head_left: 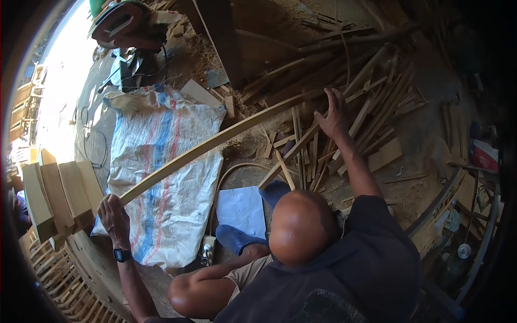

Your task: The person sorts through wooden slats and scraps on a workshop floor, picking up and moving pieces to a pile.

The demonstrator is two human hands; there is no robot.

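A long, narrow wooden strip point(215, 141) slants across the view, from lower left up to the right. My left hand point(114, 219), with a dark watch at the wrist, is closed around its near end. Toward the strip's far end, my right hand point(334, 117) has its thumb and fingers spread; whether the fingertips touch the wood I cannot tell. Under the strip lies a white woven sack point(186, 210) with blue and red stripes. Beside my left hand, several thick wooden boards point(69, 188) stand side by side.
Loose wooden sticks point(377, 116) are heaped at the right. A power saw point(119, 24) stands at the far left. Near my blue clogs point(234, 238) lies a pale sheet point(242, 209). A slatted wooden piece point(67, 280) is at the lower left.
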